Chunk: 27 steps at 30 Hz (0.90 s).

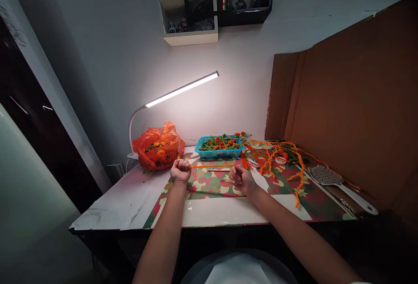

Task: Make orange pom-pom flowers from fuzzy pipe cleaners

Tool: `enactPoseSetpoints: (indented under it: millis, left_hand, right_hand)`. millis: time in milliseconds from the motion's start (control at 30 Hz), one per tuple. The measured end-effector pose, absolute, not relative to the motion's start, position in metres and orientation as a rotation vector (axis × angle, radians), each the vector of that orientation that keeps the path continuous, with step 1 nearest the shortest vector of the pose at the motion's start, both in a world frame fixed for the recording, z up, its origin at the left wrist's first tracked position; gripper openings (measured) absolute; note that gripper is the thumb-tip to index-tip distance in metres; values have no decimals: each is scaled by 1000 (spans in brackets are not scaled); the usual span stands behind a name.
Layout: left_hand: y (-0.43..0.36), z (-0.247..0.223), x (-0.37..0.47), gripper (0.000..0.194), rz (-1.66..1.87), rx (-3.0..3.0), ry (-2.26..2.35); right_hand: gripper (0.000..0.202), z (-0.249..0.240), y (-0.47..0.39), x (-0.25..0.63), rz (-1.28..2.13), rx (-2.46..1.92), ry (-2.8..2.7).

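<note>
An orange pipe cleaner (210, 165) is stretched nearly level above the table between my two hands. My left hand (180, 171) is closed on its left end, beside the red plastic bag. At the other end, my right hand (241, 178) pinches it with curled fingers. Just below the pipe cleaner lies a thin brown stick (218, 170). Behind my hands a blue basket (218, 154) holds several orange flowers on green stems. To the right of my right hand lie several orange fuzzy strands (298, 175), some twisted into branches.
A red plastic bag (161, 149) with orange blooms stands at the left, under a lit desk lamp (183, 88). A grey-white brush (341, 188) lies at the right beside a tall cardboard sheet (352, 101). Wall shelves (191, 38) hang above. The table's front edge is near my forearms.
</note>
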<state>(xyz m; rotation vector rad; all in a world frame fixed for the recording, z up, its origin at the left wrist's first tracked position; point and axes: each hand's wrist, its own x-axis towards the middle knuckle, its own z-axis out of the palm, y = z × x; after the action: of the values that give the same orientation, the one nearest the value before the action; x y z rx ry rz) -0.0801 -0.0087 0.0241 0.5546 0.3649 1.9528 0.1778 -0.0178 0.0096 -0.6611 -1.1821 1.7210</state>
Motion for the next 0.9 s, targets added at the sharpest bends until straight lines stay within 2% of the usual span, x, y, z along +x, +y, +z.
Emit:
enactPoseSetpoints:
  millis: [167, 267, 400, 500, 667, 900]
  left_hand:
    - [-13, 28, -73, 45, 1903, 639, 367]
    - [-10, 28, -70, 42, 1877, 673, 546]
    - [-3, 22, -64, 29, 1904, 711, 1037]
    - [1, 16, -61, 23, 1839, 830, 1190]
    - [3, 11, -65, 32, 1859, 832, 1201]
    - [4, 8, -70, 32, 1984, 626, 1285]
  right_hand:
    - [37, 8, -7, 183, 1639, -629, -1082]
    - [39, 5, -4, 184, 1524, -699, -1124]
    - [42, 4, -4, 187, 1179, -828, -1221]
    - [41, 4, -4, 190, 813, -944, -1367]
    - [38, 2, -7, 194, 417, -1086, -1584]
    - [36, 2, -8, 196, 234, -1179, -1698]
